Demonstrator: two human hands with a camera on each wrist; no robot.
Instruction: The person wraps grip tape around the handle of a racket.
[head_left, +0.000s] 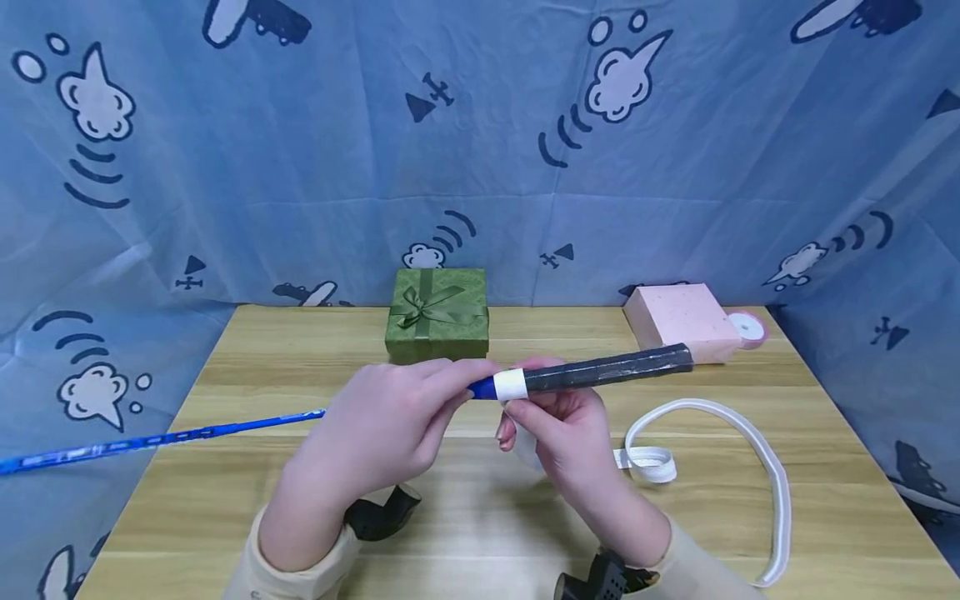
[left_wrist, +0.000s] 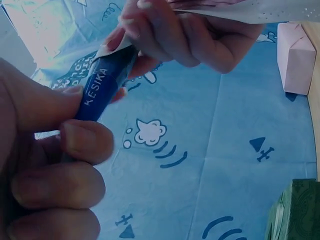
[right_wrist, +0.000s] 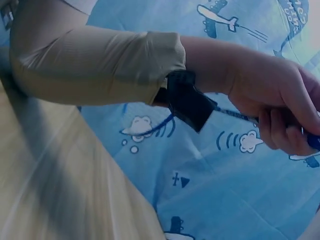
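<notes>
- A thin blue racket shaft with a black wrapped handle (head_left: 607, 372) was held level above the light wooden table (head_left: 480, 533), in front of the chest, handle end pointing right.
- The left hand (head_left: 382, 429) was pinched on the blue shaft just beside the handle; fingers curled round it.
- The right hand (head_left: 566, 433) was closed under the handle's near end, at a white band of tape (head_left: 510, 384); its grip was clamped on the handle and tape.
- A loose white grip-tape strip (head_left: 738, 433) lay curved on the table to the right, well apart from the hands.
- Judgement: winding is done best with the shaft kept steady by the left hand, the tape kept taut and each turn evenly overlapped; slack would likely wrinkle.
- Writing: "KESIKA" in white letters was read on the blue shaft in the left wrist view (left_wrist: 95, 86); no other text was legible.
- At the table's back, a green square gift box with a bow (head_left: 437, 314), a pink box (head_left: 681, 321) and a pink ribbon spool (head_left: 748, 327) were seen.
</notes>
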